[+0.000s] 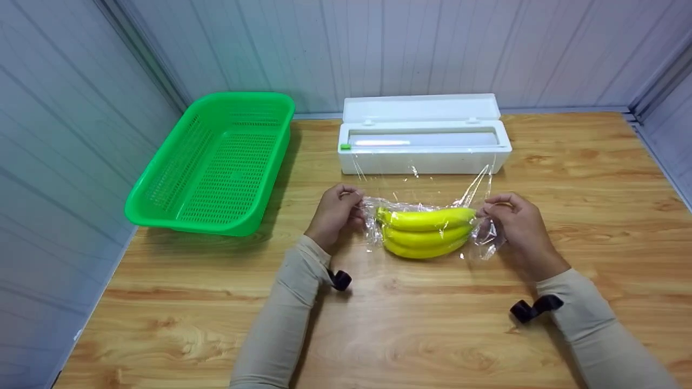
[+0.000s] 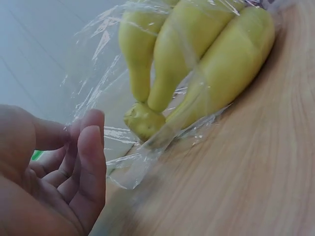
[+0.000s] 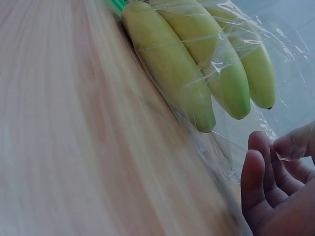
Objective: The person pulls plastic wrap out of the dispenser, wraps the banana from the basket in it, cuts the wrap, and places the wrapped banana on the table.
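A bunch of yellow bananas [image 1: 427, 233] lies on the wooden table with clear plastic wrap [image 1: 373, 237] draped over it. At the stem end, my left hand [image 1: 336, 213] pinches the wrap's edge between thumb and forefinger; in the left wrist view the film runs from those fingertips [image 2: 74, 130] across the stem [image 2: 143, 120]. Beyond the banana tips [image 3: 206, 123], my right hand [image 1: 513, 227] pinches the other side of the film. From there the wrap stretches up toward the white wrap dispenser box [image 1: 424, 162].
The dispenser's lid [image 1: 421, 108] stands raised against the back wall, and a small green slider [image 1: 345, 147] sits at its front left. A green plastic basket [image 1: 254, 210] is at the left. Black straps [image 1: 340, 280] hang from both wrists.
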The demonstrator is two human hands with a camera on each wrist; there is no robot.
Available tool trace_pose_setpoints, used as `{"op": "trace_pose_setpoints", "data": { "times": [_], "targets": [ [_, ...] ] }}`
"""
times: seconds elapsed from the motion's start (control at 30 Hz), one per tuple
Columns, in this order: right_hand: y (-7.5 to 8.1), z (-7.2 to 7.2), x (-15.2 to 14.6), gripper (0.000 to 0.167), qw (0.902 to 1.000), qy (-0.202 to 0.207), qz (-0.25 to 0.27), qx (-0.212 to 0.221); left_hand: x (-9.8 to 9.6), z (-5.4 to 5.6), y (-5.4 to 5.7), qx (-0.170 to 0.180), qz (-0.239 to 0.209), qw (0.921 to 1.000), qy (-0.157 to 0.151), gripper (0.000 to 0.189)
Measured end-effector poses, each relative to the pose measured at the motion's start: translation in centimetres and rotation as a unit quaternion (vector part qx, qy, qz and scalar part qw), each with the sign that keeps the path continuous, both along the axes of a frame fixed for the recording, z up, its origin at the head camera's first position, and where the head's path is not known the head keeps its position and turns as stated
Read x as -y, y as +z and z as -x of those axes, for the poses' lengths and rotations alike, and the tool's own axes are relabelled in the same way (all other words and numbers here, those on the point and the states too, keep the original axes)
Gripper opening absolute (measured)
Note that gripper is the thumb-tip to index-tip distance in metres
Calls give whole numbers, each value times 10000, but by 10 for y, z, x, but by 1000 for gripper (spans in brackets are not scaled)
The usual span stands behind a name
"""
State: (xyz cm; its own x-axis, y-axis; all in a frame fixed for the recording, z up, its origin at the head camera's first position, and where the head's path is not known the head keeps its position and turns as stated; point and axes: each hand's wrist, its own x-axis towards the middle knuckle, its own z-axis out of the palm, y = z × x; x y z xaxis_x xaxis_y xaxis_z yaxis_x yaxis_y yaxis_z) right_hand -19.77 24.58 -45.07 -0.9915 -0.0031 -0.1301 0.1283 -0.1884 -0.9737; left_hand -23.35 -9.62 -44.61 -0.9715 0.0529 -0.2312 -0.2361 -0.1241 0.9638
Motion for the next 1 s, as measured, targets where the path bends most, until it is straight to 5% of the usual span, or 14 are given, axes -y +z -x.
{"op": "trace_pose_setpoints", "data": {
  "times": [0.23, 0.33, 0.4, 0.47, 0.53, 0.67, 0.73, 0.83, 1.0],
  "targets": [
    [-2, -4, -2, 29, 9913, 23, 1312, -136, 2, 0, 6, 73, 224, 9994, -246, 30],
    [-2, -4, -3, 35, 9887, 70, 1484, -221, 0, -2, 13, -452, 1047, 9935, -8, 28],
    [-3, -4, -3, 39, 9890, 87, 1456, -229, -6, -7, 22, -1030, 1717, 9795, 221, 21],
    [-3, -4, -3, 42, 9904, 66, 1358, -244, -17, -16, 32, -1912, 2520, 9483, 270, 14],
    [-4, -4, -3, 43, 9912, 36, 1304, -242, -30, -28, 42, -2830, 3170, 9052, 37, 11],
    [-5, -4, 0, 43, 9913, -38, 1279, -304, -56, -50, 50, -4321, 4346, 7863, -786, 17],
    [-5, -3, 1, 44, 9924, -93, 1180, -322, -65, -57, 49, -4587, 4642, 7472, -1253, 23],
    [-4, -3, 1, 42, 9946, -221, 943, -374, -74, -62, 45, -4737, 4921, 7103, -1703, 30],
    [-2, -1, 1, 38, 9948, -408, 760, -548, -77, -64, 39, -4859, 5077, 6897, -1745, 31]
  ]
}}
